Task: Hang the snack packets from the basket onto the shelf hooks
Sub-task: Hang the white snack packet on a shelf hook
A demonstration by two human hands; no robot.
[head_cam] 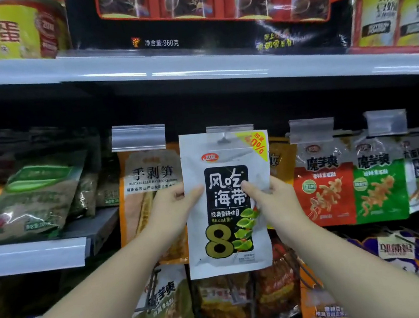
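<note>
A white snack packet (228, 204) with a black label and a big "8" is held upright in front of the shelf hooks. My left hand (173, 213) pinches its left edge, thumb on the front. My right hand (274, 201) pinches its right edge the same way. The packet's top hang hole sits at the hook (224, 139) under a clear price tag holder (229, 129). Whether the hook passes through the hole is unclear. The basket is out of view.
Hanging packets flank it: an orange bamboo-shoot packet (150, 182) left, red (323, 184) and green (379, 185) konjac packets right. More packets hang below (226, 307). A grey shelf edge (191, 66) runs above; bagged goods (31, 201) lie on the left shelf.
</note>
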